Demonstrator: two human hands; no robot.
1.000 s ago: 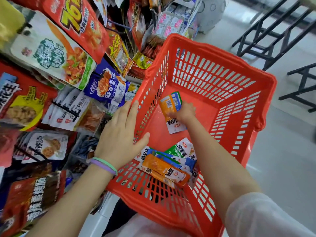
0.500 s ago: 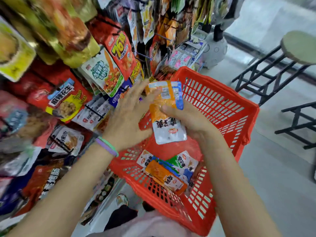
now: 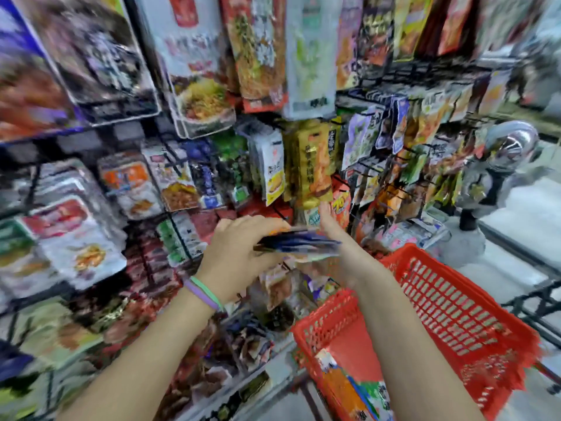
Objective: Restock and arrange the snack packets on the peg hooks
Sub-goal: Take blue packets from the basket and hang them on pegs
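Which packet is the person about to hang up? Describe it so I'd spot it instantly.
Start at the red basket at lower right, then look just up and left of it to the two hands. The packet lies flat between the left hand and the right hand, blurred blue and orange, the only one off the pegs.

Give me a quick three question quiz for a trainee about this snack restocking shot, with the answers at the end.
1. True or false: the packet is held between both hands.
2. Which wrist wears the bands? A) left B) right
3. What colour is the basket below the right hand?

Key:
1. True; the left hand has a grip on one end, the right hand is at the other.
2. A
3. Red; more packets lie in it.
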